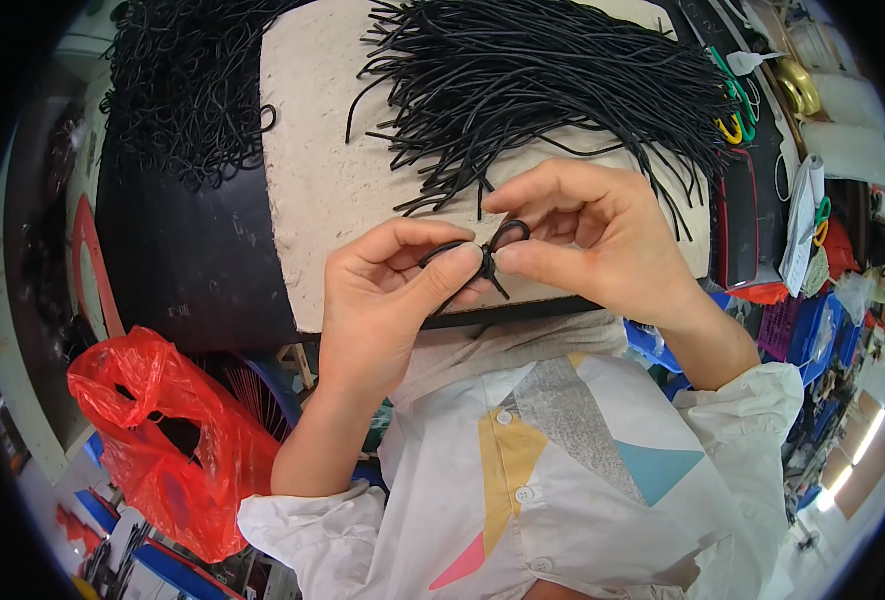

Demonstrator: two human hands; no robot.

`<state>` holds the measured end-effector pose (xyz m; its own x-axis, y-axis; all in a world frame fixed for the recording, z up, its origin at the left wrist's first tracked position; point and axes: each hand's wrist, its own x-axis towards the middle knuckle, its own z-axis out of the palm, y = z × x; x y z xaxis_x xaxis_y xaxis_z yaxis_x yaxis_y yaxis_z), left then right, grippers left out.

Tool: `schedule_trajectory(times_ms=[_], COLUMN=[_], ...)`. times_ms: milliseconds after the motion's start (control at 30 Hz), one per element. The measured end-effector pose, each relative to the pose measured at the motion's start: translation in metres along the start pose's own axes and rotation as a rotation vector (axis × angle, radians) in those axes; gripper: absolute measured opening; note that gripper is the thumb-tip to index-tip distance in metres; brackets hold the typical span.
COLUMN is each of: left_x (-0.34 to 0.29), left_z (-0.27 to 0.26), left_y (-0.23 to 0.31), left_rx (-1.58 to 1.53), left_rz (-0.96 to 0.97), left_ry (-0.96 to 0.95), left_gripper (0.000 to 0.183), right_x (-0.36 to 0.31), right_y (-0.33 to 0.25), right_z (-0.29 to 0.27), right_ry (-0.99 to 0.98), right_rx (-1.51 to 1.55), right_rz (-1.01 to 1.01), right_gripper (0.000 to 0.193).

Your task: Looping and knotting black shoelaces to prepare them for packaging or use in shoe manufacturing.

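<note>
A short black cord (512, 231), looped into a small bow with a knot at its middle, is between my two hands above the near edge of the pale board (313, 200). My left hand (388, 285) pinches it at the knot, thumb on top, with a loop lying across the fingers. At the right loop, my right hand (603, 235) has its thumb against the cord and its middle finger behind; the index finger is raised away. Loose cord ends point down below the knot. Just beyond my hands lies a thick bundle of straight black cords (553, 90).
A heap of looped black cords (193, 90) sits at the far left on the black table (193, 260). On the right are a dark red-edged phone-like slab (738, 220), green-handled scissors (743, 100) and a brass-coloured roll (798, 88). A red plastic bag (178, 440) hangs at lower left.
</note>
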<state>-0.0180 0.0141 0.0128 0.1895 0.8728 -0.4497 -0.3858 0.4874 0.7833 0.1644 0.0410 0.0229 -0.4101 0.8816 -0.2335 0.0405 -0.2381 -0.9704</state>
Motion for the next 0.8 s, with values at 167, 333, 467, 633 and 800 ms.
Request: schedule_trajectory(times_ms=[167,333,467,633,800], left_x=[-0.004,-0.005,-0.004,-0.003,0.000], left_z=[0.004,0.005,0.002,0.000,0.004], left_y=[0.001,-0.001,-0.001,-0.006,-0.010], left_rx=[0.098,0.132,0.086,0.018,-0.031], left_rz=[0.022,0.104,0.041,0.105,0.180], left_ry=[0.008,0.028,0.037,0.060,0.097], left_gripper=[0.017,0.015,0.015,0.015,0.015], right_x=[-0.002,-0.001,0.000,-0.002,-0.006], right_y=[-0.002,-0.006,-0.005,0.006,0.014], right_z=[0.002,0.003,-0.001,0.010,0.014], right_ry=[0.039,0.017,-0.010,0.093,0.056], right_rx=[-0.048,-0.202,-0.432,0.089,0.013], right_rz=[-0.021,-0.064,-0.196,0.012,0.002], right_gripper=[0.026,0.013,0.011,0.017,0.016])
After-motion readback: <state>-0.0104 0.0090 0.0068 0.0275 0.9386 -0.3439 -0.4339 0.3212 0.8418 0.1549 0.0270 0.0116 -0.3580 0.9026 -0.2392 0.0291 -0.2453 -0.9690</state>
